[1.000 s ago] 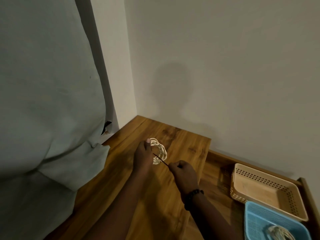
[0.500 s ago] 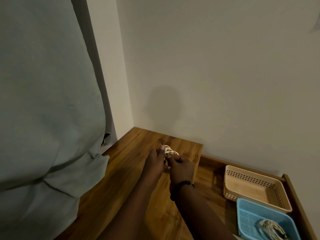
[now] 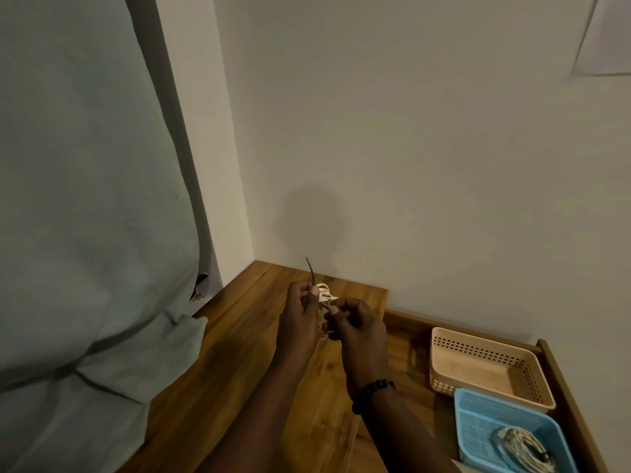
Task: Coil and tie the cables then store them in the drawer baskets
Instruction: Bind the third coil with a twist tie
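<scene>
Both hands raised together over the wooden top (image 3: 239, 370): left hand (image 3: 300, 322) curled round a small coil of pale cable (image 3: 324, 293), thumb pressed on its upper loops; right hand (image 3: 358, 326) just beside it, fingertips pinching a thin dark tie (image 3: 311, 271) whose free end sticks up past the left thumb. Black beaded bracelet (image 3: 372, 392) on the right wrist. Coil held above the far part of the top, near its right edge, where the surface steps down into an open wooden drawer (image 3: 566, 387). Inside, a beige perforated basket (image 3: 485, 349) toward the wall and a blue mesh basket (image 3: 478, 425) touching it on the near side, holding another bundled cable (image 3: 522, 448). Open wood to the left of the hands up to a pale green cloth (image 3: 85, 233) hanging over the left edge. Plain off-white walls meeting in a corner behind; corner of a paper sheet (image 3: 607, 35) at upper right. No readable writing anywhere.
</scene>
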